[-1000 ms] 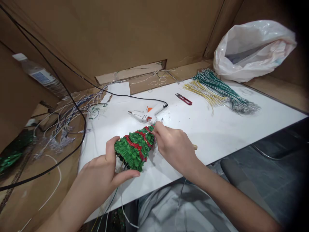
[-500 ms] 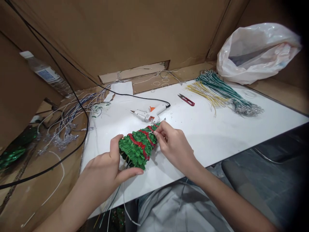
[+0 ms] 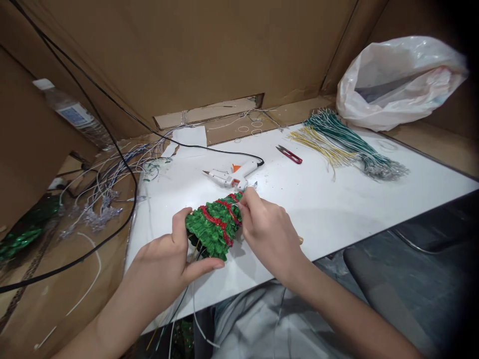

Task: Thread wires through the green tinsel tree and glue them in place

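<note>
A small green Christmas tree figure (image 3: 211,224) with red garland bands lies on its side over the white board. Around its base end is my left hand (image 3: 168,259), fingers behind and thumb along the lower edge. Thin wires (image 3: 194,304) trail from the tree's open base down past the board edge. At the narrow end of the tree my right hand (image 3: 267,229) is closed in a pinch around a slim tool. Only the tool's tan handle end (image 3: 301,240) sticks out behind the palm, and a thin silvery bit shows at the fingertips against the tree.
Just behind the tree lies a white glue gun (image 3: 234,177) with a black cord. Red thread snips (image 3: 289,154), yellow wires (image 3: 322,147) and green wires (image 3: 355,142) lie farther right, near a white plastic bag (image 3: 400,85). Tangled wires (image 3: 101,199) and a bottle (image 3: 75,114) are left.
My right hand has turned slightly and its fingers have curled tighter at the tree's narrow end. The tan handle end now shows behind it. My left hand and the tree have barely shifted.
</note>
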Motion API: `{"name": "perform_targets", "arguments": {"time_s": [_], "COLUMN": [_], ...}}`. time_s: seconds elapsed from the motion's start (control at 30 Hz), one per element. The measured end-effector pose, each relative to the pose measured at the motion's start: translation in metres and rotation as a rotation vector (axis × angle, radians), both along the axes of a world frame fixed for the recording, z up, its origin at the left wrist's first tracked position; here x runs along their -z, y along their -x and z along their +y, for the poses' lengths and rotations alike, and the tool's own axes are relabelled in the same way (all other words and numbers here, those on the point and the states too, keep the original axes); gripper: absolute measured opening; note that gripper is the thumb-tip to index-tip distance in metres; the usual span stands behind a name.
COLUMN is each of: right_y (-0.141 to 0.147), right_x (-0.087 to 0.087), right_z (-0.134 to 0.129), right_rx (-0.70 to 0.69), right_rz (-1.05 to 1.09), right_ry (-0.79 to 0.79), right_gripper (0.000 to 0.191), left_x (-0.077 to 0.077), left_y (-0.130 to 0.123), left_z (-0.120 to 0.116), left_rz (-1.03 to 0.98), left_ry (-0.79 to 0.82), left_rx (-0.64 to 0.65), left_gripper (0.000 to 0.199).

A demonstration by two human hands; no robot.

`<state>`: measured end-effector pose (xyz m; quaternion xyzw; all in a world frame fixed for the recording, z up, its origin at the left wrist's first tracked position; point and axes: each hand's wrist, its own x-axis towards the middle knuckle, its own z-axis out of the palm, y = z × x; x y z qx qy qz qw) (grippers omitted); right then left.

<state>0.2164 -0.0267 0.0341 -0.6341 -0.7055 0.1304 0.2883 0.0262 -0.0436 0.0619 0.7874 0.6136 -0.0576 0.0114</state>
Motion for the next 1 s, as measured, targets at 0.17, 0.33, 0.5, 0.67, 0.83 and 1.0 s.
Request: {"name": "perform_targets", "arguments": {"time_s": [0.17, 0.33, 0.5, 0.67, 0.83, 1.0], "right_y": [-0.011, -0.024, -0.030, -0.024, -0.002, -0.009], "right_x": [0.001, -0.012, -0.023, -0.018, -0.017, -0.020], "right_z": [0.008, 0.033, 0.067, 0.085, 0.082, 0.078], "right_rx": [0.037, 0.003, 0.149, 0.236, 0.214, 0.249], "right_rz": [0.229, 1.194, 1.756, 1.945, 1.960, 1.921], "right_ry": [-0.044, 0.013, 0.011, 0.030, 0.102, 0.004], "right_gripper": [0.008, 0.037, 0.046, 0.043, 0.043, 0.041], "left_x": [-0.003, -0.006, -0.007, -0.007, -0.007, -0.008], "left_y": [-0.002, -0.005, -0.006, -0.006, -0.007, -0.007], "left_z": [0.000, -0.001, 0.000, 0.000, 0.001, 0.001], "left_rz": [0.020, 0.054, 0.043, 0.035, 0.018, -0.009], "left_ry": [0.033, 0.065, 0.081, 0.093, 0.118, 0.123], "left_rx": [-0.036, -0.065, -0.065, -0.067, -0.069, -0.073], "left_gripper": [0.088, 0.088, 0.088, 0.089, 0.087, 0.087]}}
